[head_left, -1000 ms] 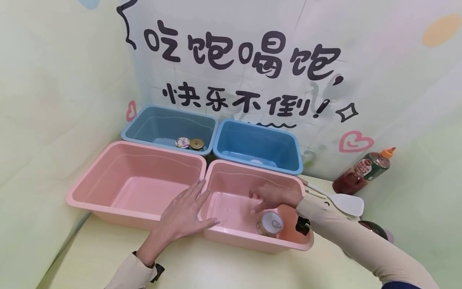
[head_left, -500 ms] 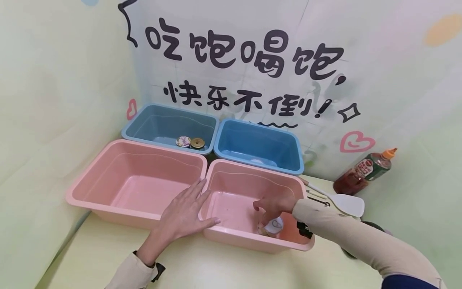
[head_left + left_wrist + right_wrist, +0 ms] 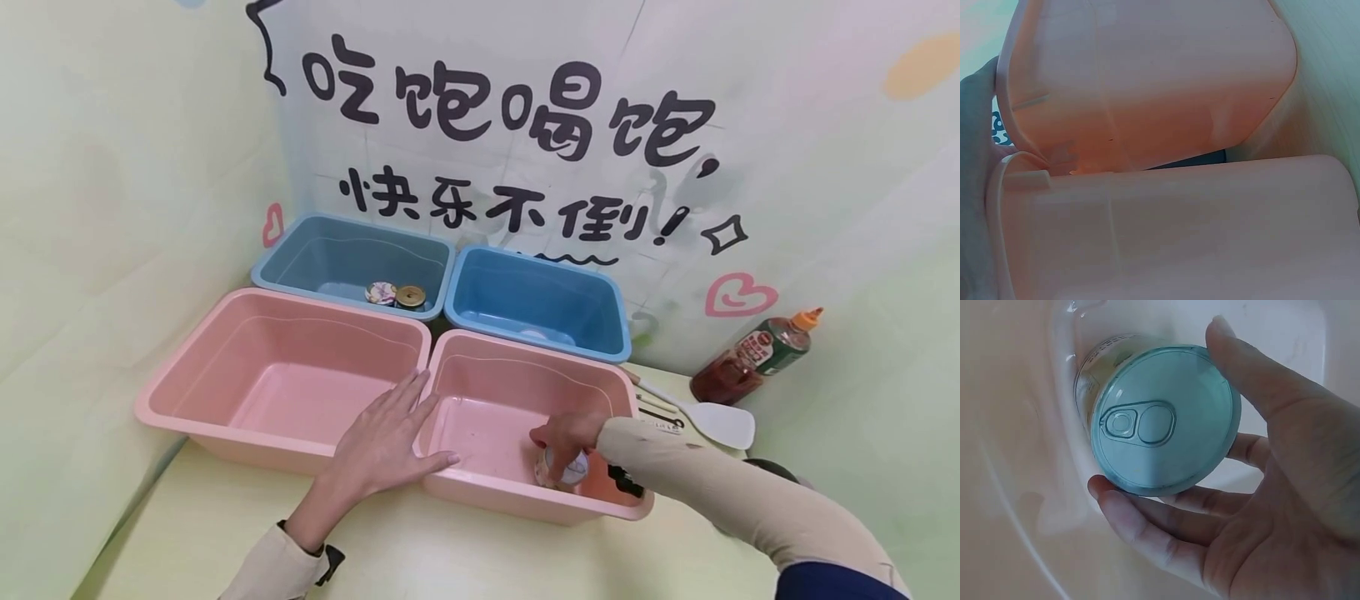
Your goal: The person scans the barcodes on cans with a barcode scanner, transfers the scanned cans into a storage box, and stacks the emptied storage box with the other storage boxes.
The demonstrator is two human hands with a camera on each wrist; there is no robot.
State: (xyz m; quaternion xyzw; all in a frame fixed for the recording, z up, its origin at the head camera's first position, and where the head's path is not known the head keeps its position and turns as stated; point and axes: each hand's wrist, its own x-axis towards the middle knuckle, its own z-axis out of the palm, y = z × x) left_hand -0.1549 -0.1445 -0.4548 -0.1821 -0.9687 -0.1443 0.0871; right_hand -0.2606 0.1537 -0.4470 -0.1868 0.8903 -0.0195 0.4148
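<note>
A pull-tab tin can (image 3: 1197,412) stands in the right pink bin (image 3: 517,496), close to its near wall. My right hand (image 3: 573,433) reaches down into this bin and grips the can, thumb on one side of the lid's edge and fingers bent round the other, as the right wrist view shows. My left hand (image 3: 382,442) lies with straight fingers across the adjoining rims of the right bin and the left pink bin (image 3: 247,427). In the left wrist view only a dark edge of that hand (image 3: 975,187) shows beside the rims.
Behind are two blue bins; the left one (image 3: 345,215) holds a patterned lid (image 3: 381,292) and a gold-topped can or jar (image 3: 410,297). Right of the right blue bin (image 3: 536,258) lie a white spatula (image 3: 723,425) and other utensils. A red sauce bottle (image 3: 750,358) stands by the wall.
My right hand has come down from above and behind the can, and its fingers have closed round it. The left hand has stayed on the rims.
</note>
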